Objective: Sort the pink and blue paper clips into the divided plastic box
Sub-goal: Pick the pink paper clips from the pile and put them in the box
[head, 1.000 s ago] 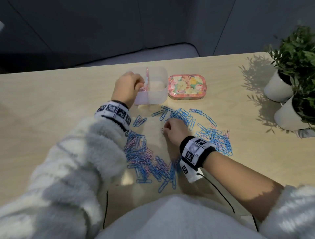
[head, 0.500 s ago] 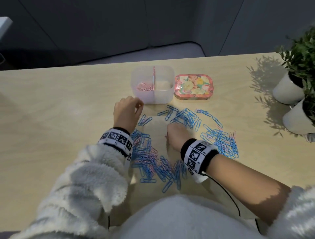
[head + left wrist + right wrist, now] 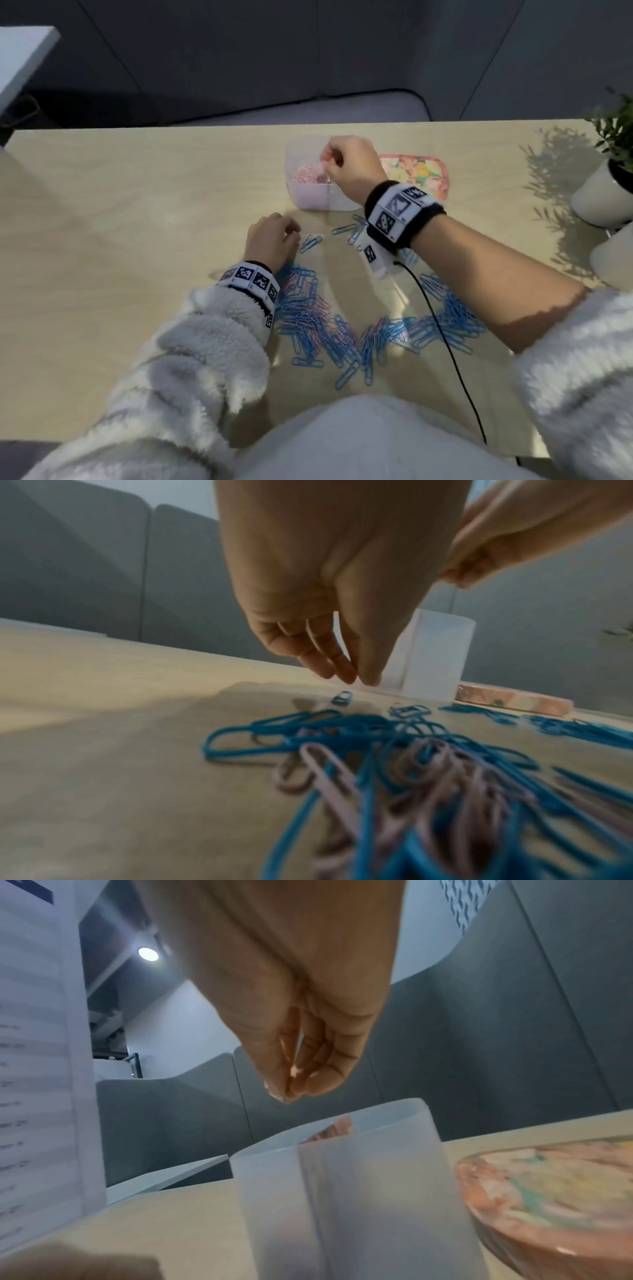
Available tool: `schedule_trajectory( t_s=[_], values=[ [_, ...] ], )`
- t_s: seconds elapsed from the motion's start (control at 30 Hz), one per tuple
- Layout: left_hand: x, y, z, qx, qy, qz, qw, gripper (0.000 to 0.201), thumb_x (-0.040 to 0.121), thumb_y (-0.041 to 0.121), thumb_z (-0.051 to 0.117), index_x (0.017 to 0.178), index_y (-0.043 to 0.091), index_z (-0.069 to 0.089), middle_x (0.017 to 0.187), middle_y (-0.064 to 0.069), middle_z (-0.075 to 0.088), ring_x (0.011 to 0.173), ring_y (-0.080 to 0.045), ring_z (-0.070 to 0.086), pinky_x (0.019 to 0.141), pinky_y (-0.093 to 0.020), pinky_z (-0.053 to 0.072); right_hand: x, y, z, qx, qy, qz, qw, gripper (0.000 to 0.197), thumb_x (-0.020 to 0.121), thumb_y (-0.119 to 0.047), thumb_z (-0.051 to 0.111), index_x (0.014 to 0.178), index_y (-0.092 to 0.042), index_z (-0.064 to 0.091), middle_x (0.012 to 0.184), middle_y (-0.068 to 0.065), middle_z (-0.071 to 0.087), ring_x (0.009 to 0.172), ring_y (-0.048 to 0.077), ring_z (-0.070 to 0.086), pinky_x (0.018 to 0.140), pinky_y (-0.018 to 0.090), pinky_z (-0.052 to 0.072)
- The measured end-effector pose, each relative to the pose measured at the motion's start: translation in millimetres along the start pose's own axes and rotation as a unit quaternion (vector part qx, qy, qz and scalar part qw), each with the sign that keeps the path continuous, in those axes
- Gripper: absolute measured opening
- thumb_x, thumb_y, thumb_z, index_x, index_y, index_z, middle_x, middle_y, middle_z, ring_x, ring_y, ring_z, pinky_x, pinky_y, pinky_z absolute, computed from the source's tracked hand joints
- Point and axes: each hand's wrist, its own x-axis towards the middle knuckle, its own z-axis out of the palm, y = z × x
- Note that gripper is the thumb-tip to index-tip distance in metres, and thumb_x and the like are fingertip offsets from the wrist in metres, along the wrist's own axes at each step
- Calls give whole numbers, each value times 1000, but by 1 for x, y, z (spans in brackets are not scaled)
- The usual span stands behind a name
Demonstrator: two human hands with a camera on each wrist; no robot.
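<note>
The clear divided plastic box stands at the far middle of the table, with pink clips in its left compartment. My right hand hovers over that compartment, fingertips pinched on what looks like a pink clip, mostly hidden. The box sits just below them. My left hand is low over the table in front of the box, fingers hanging loosely together with nothing in them. A mixed pile of blue and pink clips lies near me, also under the left wrist.
A floral lid lies right of the box. Two white plant pots stand at the right edge. A black cable runs from my right wrist across the pile. A printed sheet shows at the left.
My right hand rose from the clip pile to above the box's left compartment. My left hand came back from the box to the table in front of it.
</note>
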Motion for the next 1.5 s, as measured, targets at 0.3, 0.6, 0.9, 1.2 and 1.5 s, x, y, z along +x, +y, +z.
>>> schedule_trajectory(
  t_s=[0.3, 0.6, 0.9, 1.2, 1.5],
  values=[
    [-3, 22, 13, 36, -47, -27, 998, 20, 90, 26, 53, 97, 8, 59, 104, -12, 63, 97, -32, 58, 84, -41, 45, -32, 12, 38, -30, -54, -12, 998, 23, 87, -4, 47, 97, -5, 68, 106, 14, 68, 99, 30, 61, 91, 40, 48],
    [-8, 20, 11, -95, -57, -67, 992, 14, 89, 13, 55, 97, 2, 58, 101, -18, 64, 95, -31, 58, 83, -38, 44, -73, 55, 75, -184, -188, -55, 963, 25, 92, -14, 47, 101, -4, 68, 106, 16, 55, 99, 34, 55, 81, 40, 46],
    [-40, -34, -22, -376, 1, -258, 890, 26, 90, 2, 37, 69, 14, 48, 60, -3, 48, 53, -15, 45, 46, -21, 37, -87, 52, 68, -211, -174, -119, 954, 26, 91, -8, 46, 112, -9, 61, 115, 10, 55, 112, 30, 48, 84, 42, 48],
    [-87, -40, -6, -152, -129, -133, 971, 14, 82, 29, 66, 77, 20, 56, 72, 7, 55, 71, -12, 50, 68, -27, 38, -100, 20, 101, -212, -262, -160, 928, 24, 92, -26, 53, 107, -9, 61, 115, 8, 53, 114, 24, 44, 85, 37, 44],
    [-87, -28, 9, -122, -72, -76, 987, 13, 84, 25, 63, 87, 20, 52, 65, 10, 44, 72, -21, 47, 64, -28, 33, -103, 66, 52, -176, -234, -58, 954, 8, 86, -13, 59, 91, -9, 64, 103, 8, 54, 101, 24, 50, 83, 36, 43]
  ],
)
